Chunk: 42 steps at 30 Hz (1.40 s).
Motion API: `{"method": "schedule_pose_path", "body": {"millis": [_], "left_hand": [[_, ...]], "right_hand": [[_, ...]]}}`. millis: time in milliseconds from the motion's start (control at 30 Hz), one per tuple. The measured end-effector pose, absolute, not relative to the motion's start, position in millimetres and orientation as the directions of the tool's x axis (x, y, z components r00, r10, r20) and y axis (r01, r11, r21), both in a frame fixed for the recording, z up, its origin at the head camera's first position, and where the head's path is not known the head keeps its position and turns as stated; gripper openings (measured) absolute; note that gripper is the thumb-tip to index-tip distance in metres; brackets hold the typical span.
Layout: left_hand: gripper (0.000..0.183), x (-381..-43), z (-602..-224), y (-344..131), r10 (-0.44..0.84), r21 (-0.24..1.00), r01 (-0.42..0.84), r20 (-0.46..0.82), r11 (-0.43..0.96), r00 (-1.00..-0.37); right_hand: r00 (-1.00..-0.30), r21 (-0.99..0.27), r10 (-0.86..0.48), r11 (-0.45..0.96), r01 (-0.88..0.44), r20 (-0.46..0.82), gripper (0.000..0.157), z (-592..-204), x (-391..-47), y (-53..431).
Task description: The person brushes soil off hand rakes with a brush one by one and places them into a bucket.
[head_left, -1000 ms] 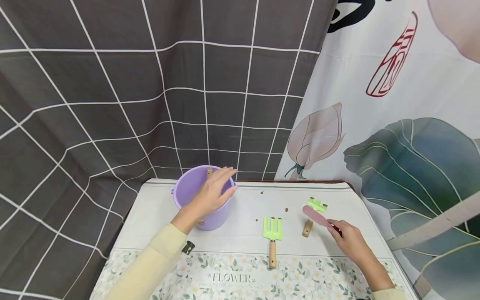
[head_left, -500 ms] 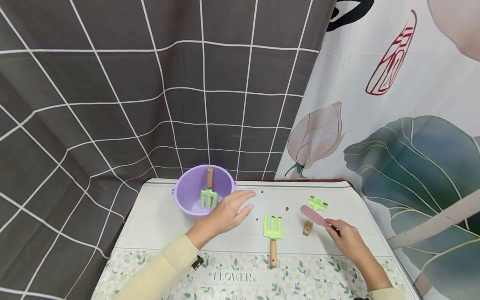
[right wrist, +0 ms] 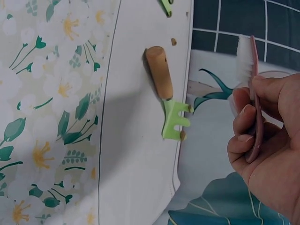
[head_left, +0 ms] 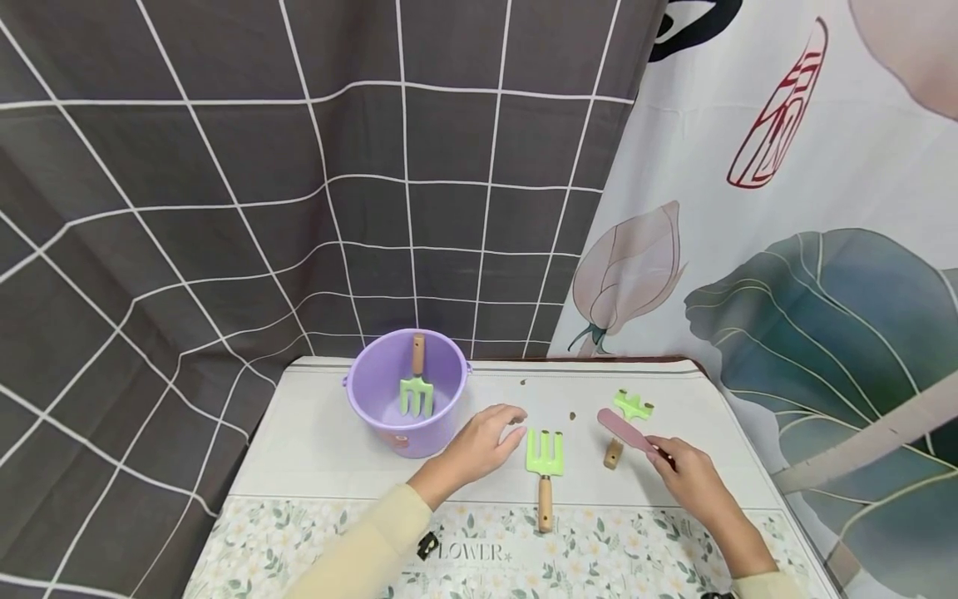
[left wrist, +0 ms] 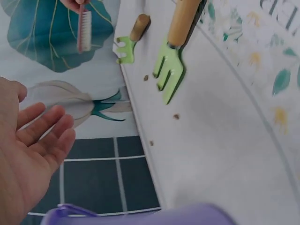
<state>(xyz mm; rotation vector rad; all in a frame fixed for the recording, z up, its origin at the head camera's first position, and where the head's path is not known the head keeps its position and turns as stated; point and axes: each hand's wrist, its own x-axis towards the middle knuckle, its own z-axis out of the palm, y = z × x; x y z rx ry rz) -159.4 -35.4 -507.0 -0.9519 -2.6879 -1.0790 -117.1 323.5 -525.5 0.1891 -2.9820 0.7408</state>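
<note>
My right hand [head_left: 692, 478] grips a pink brush [head_left: 624, 428] by its handle; in the right wrist view the white bristles [right wrist: 243, 58] show. My left hand [head_left: 479, 445] holds nothing, its fingers loosely bent, between the bucket and a green hand fork [head_left: 544, 456] with a wooden handle. A second green fork [head_left: 633, 406] lies near the right hand, partly covered by the brush in the head view; its wooden handle [right wrist: 159, 72] shows whole in the right wrist view. Inside the purple bucket [head_left: 370, 383] stands a third green fork [head_left: 417, 391], handle up against the wall.
Small brown crumbs [head_left: 572, 415] are scattered on the white table mat [head_left: 314, 433], and brown bits sit on the tines of the two forks there. A grey checked curtain [head_left: 449, 208] hangs behind the table, with a printed white cloth [head_left: 718, 249] on the right.
My left hand has moved from over the bucket rightward and down to beside the middle fork, uncovering the fork in the bucket. The right hand keeps holding the brush, nearly still.
</note>
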Motion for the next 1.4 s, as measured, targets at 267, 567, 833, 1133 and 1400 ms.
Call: {"method": "schedule_pose_path", "body": {"millis": [267, 567, 833, 1133, 1400], "left_hand": [[0.023, -155, -538, -18, 0.451, 0.673, 0.467, 0.216, 0.574, -0.866], [0.021, -155, -556, -5, 0.369, 0.702, 0.375, 0.169, 0.606, -0.914], [0.031, -156, -563, 6, 0.301, 0.792, 0.106, -0.102, 0.602, -0.948], [0.034, -149, -573, 17, 0.290, 0.837, -0.101, -0.297, 0.537, -0.910], [0.036, -139, -584, 31, 0.248, 0.793, -0.160, -0.365, 0.588, -0.897]], "right_hand": [[-0.987, -0.461, -0.106, 0.875, -0.149, 0.118, 0.030, -526, -116, 325], [-0.992, -0.474, -0.086, 0.873, -0.120, 0.092, 0.031, -529, -116, 324], [-0.992, -0.491, -0.088, 0.863, -0.122, 0.092, 0.030, -533, -116, 322], [-0.991, -0.503, -0.090, 0.855, -0.128, 0.098, 0.029, -547, -114, 313], [-0.997, -0.522, -0.070, 0.849, -0.080, 0.039, 0.033, -558, -110, 297]]}}
